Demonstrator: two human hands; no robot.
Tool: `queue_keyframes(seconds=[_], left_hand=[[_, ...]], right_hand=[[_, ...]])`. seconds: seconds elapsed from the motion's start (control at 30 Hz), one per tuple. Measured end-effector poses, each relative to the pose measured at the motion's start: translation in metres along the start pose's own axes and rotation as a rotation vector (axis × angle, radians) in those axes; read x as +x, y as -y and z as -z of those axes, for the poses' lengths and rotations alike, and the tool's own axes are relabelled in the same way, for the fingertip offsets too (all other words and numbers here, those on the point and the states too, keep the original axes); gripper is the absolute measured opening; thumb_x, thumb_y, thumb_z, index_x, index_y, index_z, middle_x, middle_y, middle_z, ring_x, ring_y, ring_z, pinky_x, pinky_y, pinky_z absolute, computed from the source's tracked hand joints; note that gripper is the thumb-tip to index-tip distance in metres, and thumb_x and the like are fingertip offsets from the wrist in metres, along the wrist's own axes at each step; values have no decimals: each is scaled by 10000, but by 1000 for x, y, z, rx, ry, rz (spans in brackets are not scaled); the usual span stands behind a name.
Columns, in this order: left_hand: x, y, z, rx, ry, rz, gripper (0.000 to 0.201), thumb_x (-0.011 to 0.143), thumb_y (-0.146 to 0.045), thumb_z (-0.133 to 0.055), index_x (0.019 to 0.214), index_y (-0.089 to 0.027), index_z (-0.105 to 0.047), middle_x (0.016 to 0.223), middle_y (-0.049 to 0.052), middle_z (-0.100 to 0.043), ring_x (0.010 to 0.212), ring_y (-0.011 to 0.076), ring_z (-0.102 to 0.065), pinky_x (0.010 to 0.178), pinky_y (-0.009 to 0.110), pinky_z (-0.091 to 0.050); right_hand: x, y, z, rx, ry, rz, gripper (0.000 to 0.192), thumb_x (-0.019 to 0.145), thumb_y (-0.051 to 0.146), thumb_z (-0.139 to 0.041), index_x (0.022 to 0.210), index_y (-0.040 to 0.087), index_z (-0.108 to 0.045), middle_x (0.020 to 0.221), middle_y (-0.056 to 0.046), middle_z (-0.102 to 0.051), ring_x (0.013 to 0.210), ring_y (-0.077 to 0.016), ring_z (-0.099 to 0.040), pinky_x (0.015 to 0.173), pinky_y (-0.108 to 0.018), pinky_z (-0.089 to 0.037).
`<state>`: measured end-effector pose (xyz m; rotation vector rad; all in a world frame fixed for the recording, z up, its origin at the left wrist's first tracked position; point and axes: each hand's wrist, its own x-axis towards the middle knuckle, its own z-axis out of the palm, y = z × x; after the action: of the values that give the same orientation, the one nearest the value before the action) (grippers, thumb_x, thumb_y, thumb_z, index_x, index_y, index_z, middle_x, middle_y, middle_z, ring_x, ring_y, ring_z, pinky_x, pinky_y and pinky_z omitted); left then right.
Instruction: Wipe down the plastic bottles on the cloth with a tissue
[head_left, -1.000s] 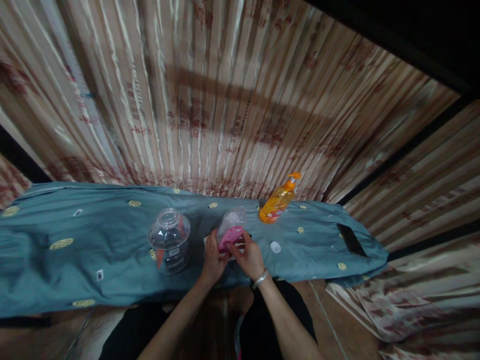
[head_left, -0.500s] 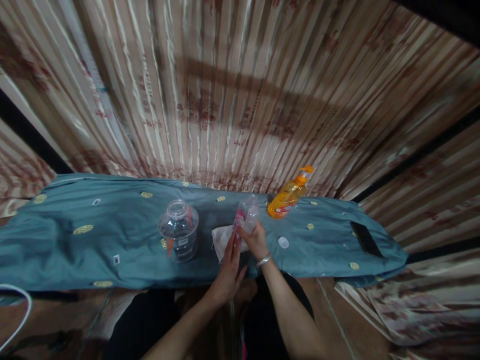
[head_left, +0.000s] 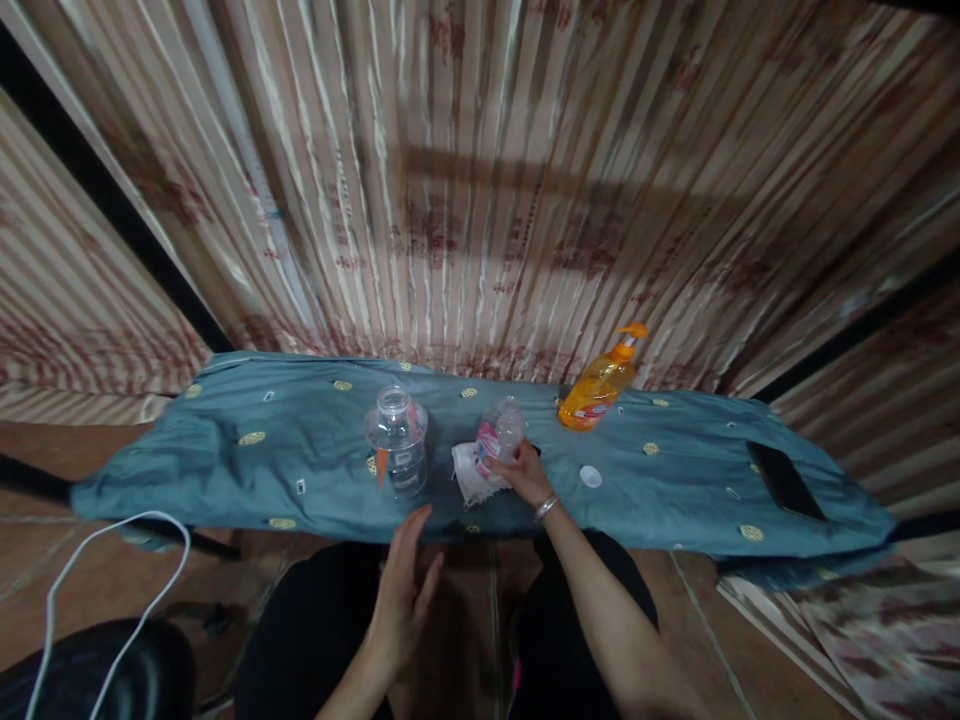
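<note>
My right hand (head_left: pixel 525 472) is closed around a small clear plastic bottle with a pink label (head_left: pixel 489 442). The bottle's lower part is partly hidden by my fingers. It is over a folded white cloth (head_left: pixel 471 480); whether they touch, I cannot tell. Just off the table's front edge, my left hand (head_left: pixel 405 580) is empty, thumb and fingers apart. The nearest thing to it is a large clear plastic jar (head_left: pixel 405 470) with a narrow neck and orange marks, upright on the table. A round white lid (head_left: pixel 590 476) lies right of my right hand.
An orange pump bottle (head_left: pixel 598 392) stands at the back right. A black phone (head_left: pixel 786 480) lies near the right end of the table, on its teal cloth (head_left: pixel 225 470). Behind hangs a striped curtain (head_left: pixel 480 200). A white cable (head_left: pixel 112 525) loops at lower left.
My left hand has let go of the labelled bottle and drawn back to the lower left. The right hand still holds the bottle. The view has shifted, showing more at the left.
</note>
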<state>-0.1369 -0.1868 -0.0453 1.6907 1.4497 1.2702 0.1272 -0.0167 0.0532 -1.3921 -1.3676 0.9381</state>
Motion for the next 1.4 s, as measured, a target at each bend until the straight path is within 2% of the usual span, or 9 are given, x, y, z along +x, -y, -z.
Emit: queue_keyframes(seconds=[0.13,0.23,0.3,0.47,0.73,1.0,1.07,1.23,1.4], left_hand=[[8,14,39,6,-185,102,639,1171,-529,-811,1765,-318,-711,1806,201,-774,1681,441,-789,1445,687,-632],[49,31,34,2,-308,163,1078,1042,-533,-965,1953,-293,-439,1989,260,-581,1869,486,-593,1527,730,-514],[82,40,24,4,-328,191,1190,936,-482,-1078,1937,-272,-469,1987,265,-574,1900,517,-534,1545,740,-478],[133,52,9,31,-273,234,616,1171,-485,-929,1710,-246,-747,1733,172,-781,1498,396,-825,1267,681,-723],[136,54,14,86,-211,317,503,1180,-490,-928,1587,-221,-805,1570,142,-844,1336,338,-868,1136,581,-777],[136,34,16,27,-218,332,492,1174,-503,-928,1557,-217,-811,1482,121,-865,1268,322,-874,1116,565,-770],[133,30,21,3,-231,354,584,1079,-483,-1013,1551,-217,-795,1417,109,-878,1209,319,-878,1096,556,-759],[123,16,38,-113,-227,369,981,534,-404,-1167,1419,-276,-763,1268,63,-914,1164,374,-895,1078,525,-722],[122,2,45,-305,-189,343,904,512,-535,-1129,1325,-301,-812,1268,62,-931,1250,399,-883,1150,507,-687]], right_hand=[[-8,-12,2,-119,24,-21,602,677,698,-1089,1005,320,-754,1027,-51,-923,1032,-371,-903,1000,-516,-745],[-10,-19,1,-161,23,-20,526,728,661,-1039,1003,337,-730,1047,-61,-925,1052,-390,-916,1019,-538,-750],[-11,-23,-1,-169,19,-22,510,742,660,-1011,1024,343,-727,1058,-68,-930,1048,-406,-921,1025,-565,-756],[-11,-33,-1,-162,27,-12,546,724,639,-979,1121,340,-751,1215,-141,-959,1156,-465,-924,1136,-655,-741],[-9,-41,0,-135,44,11,497,750,626,-993,1095,336,-785,1136,-145,-961,1096,-487,-929,1103,-717,-750],[-11,-41,4,-163,33,2,497,752,597,-1061,1083,318,-818,1071,-118,-978,1010,-427,-915,998,-614,-766],[-12,-40,4,-171,36,-3,520,766,621,-1063,1108,304,-835,1085,-118,-979,1021,-412,-916,1005,-588,-759],[-11,-38,4,-245,54,-33,466,813,581,-1025,1126,294,-833,1083,-109,-966,1033,-414,-922,998,-583,-753],[-8,-34,4,-267,39,-21,427,816,567,-1046,1024,315,-772,979,-62,-934,952,-352,-909,895,-447,-721]])
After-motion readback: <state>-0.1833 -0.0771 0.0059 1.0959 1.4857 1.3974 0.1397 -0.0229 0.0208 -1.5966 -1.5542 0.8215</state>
